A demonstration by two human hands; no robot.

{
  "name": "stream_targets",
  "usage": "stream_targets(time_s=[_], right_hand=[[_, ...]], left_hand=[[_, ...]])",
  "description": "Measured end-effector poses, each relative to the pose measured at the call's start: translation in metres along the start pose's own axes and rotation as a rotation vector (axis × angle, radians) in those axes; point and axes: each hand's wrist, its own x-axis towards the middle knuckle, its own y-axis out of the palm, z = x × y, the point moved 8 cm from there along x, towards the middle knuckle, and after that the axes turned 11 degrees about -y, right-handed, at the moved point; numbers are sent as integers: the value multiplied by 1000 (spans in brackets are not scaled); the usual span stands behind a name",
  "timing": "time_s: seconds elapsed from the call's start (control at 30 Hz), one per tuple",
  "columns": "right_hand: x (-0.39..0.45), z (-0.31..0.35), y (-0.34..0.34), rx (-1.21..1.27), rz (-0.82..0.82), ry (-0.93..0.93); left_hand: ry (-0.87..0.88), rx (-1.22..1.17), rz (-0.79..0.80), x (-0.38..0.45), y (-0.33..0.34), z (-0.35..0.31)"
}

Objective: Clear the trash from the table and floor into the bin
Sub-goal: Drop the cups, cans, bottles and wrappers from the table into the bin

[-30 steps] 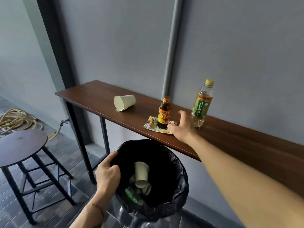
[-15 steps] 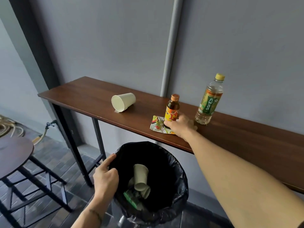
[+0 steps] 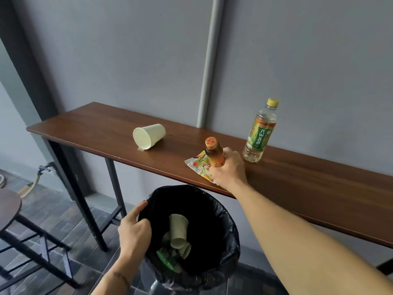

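where it hovered before, right hand (image 3: 230,168) now grips small bottle (image 3: 215,153), tilted.

The bin (image 3: 221,211) mouth is wide open from above, just below the table (image 3: 85,126) edge. Its near rim is taken up by the left hand (image 3: 134,231). On the table, bare wood is seen between the tipped paper cup (image 3: 148,136) and the small bottle (image 3: 214,154). The tall bottle (image 3: 260,130) stands close to the right.

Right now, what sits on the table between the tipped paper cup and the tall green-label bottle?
In the head view, the small amber bottle, gripped by the right hand, and the colourful wrapper beneath it lie between the paper cup and the green-label bottle.
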Motion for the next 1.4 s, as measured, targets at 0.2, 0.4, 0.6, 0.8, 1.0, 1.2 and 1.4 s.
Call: stream_targets(time_s=[0.2,0.4,0.6,0.8,1.0,1.2,1.4], right_hand=[[-35,34,12,89,79,-127],[-116,57,48,217,293,-193],[-168,-15,102,91,604,195],[-186,-33,107,-94,829,188],[-157,-6,76,-83,666,-103],[-122,32,2,-28,323,-407],[-73,21,-88,62,-86,-350]], left_hand=[[32,-9,14,-7,3,-7],[54,-9,-6,-8,-3,-2],[20,-38,-17,-10,-14,8],[20,-42,-8,-17,-18,7],[2,-49,-15,-16,-13,12],[-16,2,-32,-23,-4,15],[0,33,-50,-27,13,13]])
